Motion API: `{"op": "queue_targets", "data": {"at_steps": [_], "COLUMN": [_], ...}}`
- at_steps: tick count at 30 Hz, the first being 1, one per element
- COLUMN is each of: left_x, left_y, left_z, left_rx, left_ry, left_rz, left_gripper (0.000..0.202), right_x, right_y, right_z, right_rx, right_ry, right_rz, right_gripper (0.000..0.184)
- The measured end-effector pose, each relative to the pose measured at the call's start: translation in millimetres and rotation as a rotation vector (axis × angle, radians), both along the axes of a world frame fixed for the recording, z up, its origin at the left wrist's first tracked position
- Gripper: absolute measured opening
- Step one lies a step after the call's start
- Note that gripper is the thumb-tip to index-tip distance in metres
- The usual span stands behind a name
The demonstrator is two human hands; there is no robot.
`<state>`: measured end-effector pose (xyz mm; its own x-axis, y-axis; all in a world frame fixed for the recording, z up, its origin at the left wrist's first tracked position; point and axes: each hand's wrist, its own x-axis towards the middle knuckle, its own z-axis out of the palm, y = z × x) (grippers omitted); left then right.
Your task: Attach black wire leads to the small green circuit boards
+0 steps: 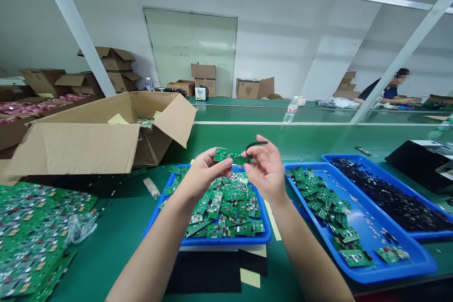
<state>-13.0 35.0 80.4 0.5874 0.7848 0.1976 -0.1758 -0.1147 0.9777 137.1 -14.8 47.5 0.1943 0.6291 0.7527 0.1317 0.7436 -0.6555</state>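
My left hand is closed on a small green circuit board, held up above a blue tray piled with several similar boards. My right hand pinches a thin black strip that curves over its fingers, right beside the board's right end. Both hands are raised over the middle of the tray, fingertips almost touching.
To the right lie a second blue tray with green boards and a third full of small black parts. An open cardboard box stands at left, stacked green panels at lower left. A water bottle and a seated person are farther back.
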Motion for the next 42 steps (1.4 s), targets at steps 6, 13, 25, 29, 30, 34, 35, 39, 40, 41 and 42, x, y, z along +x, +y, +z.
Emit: {"op": "queue_targets", "data": {"at_steps": [6,13,25,29,30,34,35,39,40,41,42], "left_x": [-19,-29,-19,-6,-4,-1,-1,-2,-3,-3,-4], "left_y": [6,-3,0,-6,-8,-10,-10,-9,-9,-9,-9], "left_z": [10.1,21.4,16.6,12.7,12.3,9.9,8.9,6.1,6.2,6.8,7.7], "left_rx": [0.104,0.354,0.166,0.033,0.027,0.060,0.068,0.077,0.074,0.070,0.065], "left_ry": [0.180,0.426,0.165,0.018,0.029,0.103,0.119,0.132,0.122,0.111,0.103], "left_rz": [-0.063,-0.241,0.053,0.013,-0.003,-0.004,-0.005,-0.037,-0.040,-0.040,-0.044], "left_gripper": [0.033,0.028,0.020,0.025,0.025,0.026,0.026,0.025,0.025,0.025,0.026], "right_x": [8,8,13,11,10,11,12,14,14,14,13], "right_y": [-5,-11,-17,-16,-16,-14,-14,-12,-11,-11,-11], "right_z": [4.3,5.1,18.7,18.8,18.6,17.6,17.2,14.6,13.7,12.8,11.9], "right_rx": [-0.045,-0.100,0.045,0.045,0.046,0.066,0.073,0.096,0.095,0.083,0.056], "right_ry": [-0.203,-0.451,-0.478,-0.513,-0.516,-0.537,-0.544,-0.572,-0.586,-0.602,-0.608], "right_rz": [0.101,0.225,-0.124,-0.163,-0.169,-0.209,-0.218,-0.255,-0.271,-0.291,-0.317], "right_gripper": [0.063,0.062,0.028,0.028,0.028,0.030,0.030,0.035,0.038,0.041,0.045]}}
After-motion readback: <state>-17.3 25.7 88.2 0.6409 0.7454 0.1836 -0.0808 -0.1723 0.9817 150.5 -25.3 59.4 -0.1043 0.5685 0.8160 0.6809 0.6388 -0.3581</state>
